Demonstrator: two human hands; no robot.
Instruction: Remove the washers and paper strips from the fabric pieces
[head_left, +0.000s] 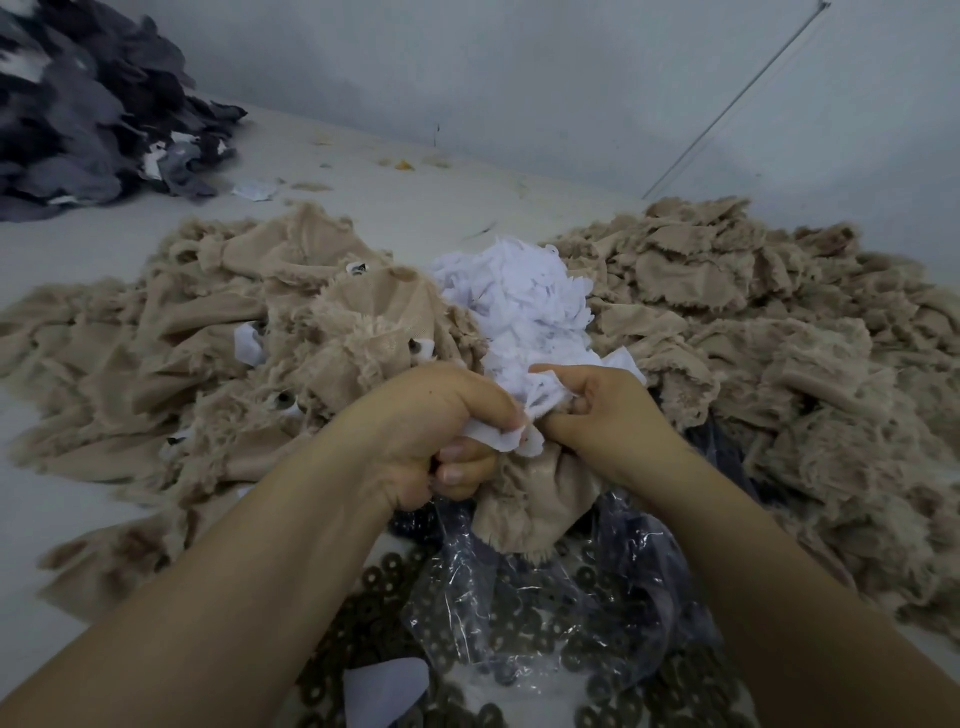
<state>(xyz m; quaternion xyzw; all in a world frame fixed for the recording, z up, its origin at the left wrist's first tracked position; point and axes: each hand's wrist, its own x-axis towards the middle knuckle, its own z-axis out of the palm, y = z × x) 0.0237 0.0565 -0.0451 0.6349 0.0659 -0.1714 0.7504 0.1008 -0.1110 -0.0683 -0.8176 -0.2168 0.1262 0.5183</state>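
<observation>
Pale grey table surface (62, 519) carries everything, and a plain wall (519, 78) stands behind it. Nearest to the camera, many dark round washers (374, 577) lie scattered, partly under a crumpled clear plastic bag (519, 597), and one white paper piece (384, 686) lies among them at the near edge.

Just beyond, the two hands meet over one beige fabric piece (535, 499) that hangs down between them. The left hand (436, 436) has its fingers curled tightly and pinches a white paper strip (498, 436) against the fabric. The right hand (602, 410) is also curled and grips the same fabric and paper from the other side; the two hands touch each other.

Behind the hands, a heap of white paper strips (519, 301) sits in the middle. Left of it lies a beige pile (208, 332) with washers and paper tags showing in it; on the right is a second beige heap (753, 312). At the far left corner is a pile of dark grey fabric (78, 114). A thin rod (727, 109) leans on the wall at the far right.
</observation>
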